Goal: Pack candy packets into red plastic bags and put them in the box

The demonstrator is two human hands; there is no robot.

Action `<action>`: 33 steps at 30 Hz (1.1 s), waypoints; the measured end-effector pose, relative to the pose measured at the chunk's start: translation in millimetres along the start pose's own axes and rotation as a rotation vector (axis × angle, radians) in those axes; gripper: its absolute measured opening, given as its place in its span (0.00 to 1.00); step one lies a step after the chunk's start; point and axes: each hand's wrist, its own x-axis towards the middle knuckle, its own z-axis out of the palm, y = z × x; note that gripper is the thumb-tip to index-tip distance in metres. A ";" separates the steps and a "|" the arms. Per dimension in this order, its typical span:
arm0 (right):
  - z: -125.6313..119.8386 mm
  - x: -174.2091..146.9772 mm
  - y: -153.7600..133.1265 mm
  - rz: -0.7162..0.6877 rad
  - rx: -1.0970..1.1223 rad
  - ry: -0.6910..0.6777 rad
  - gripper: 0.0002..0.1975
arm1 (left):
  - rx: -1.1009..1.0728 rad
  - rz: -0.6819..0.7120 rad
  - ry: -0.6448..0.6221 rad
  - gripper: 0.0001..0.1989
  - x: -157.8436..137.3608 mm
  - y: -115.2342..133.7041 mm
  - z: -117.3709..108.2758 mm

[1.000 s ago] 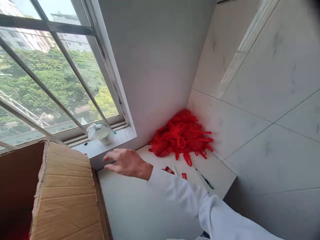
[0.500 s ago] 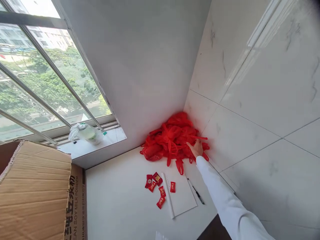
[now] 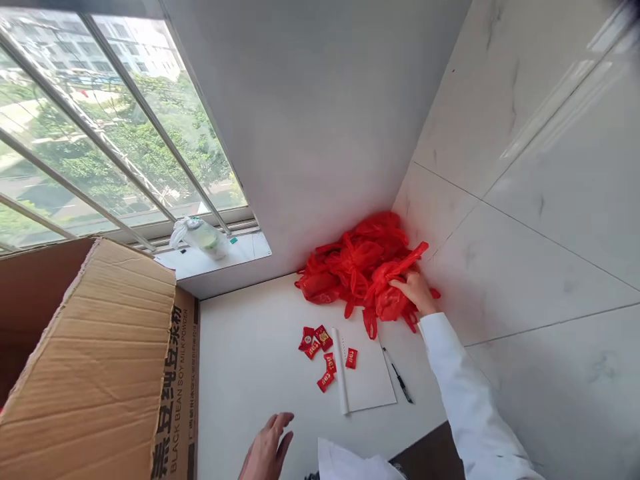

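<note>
R fingers (image 3: 404, 287) fwd, on red bags (image 3: 387, 307)

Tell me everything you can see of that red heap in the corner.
The red heap looks like thin, slightly see-through plastic bags, crumpled together, loop handles sticking out in front. It lies on the white table, in the corner between the grey wall and the tiled wall. The right hand touches its right side; the grip is partly hidden.
</note>
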 end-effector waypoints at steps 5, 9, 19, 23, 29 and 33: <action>48.8 -82.7 -30.0 -0.055 0.392 -0.698 0.15 | -0.050 0.188 0.130 0.18 24.6 72.6 -36.4; 117.4 -131.3 -54.3 -0.132 0.485 -1.135 0.14 | -0.015 0.273 0.082 0.22 31.8 78.5 -37.9; 240.7 -197.7 -45.9 -0.321 -0.334 -0.626 0.25 | 0.016 -0.213 0.065 0.15 4.1 -60.2 14.6; 266.6 -216.7 -52.0 -0.565 -0.376 -0.697 0.23 | 0.069 -0.287 0.068 0.21 0.9 -79.5 27.3; 298.5 -228.5 -56.4 -0.465 -0.582 -0.724 0.11 | 0.157 -0.319 0.077 0.15 1.8 -73.8 35.3; 290.7 -224.5 -49.1 -0.406 -0.593 -0.677 0.05 | 0.161 -0.343 0.145 0.05 5.4 -73.4 31.7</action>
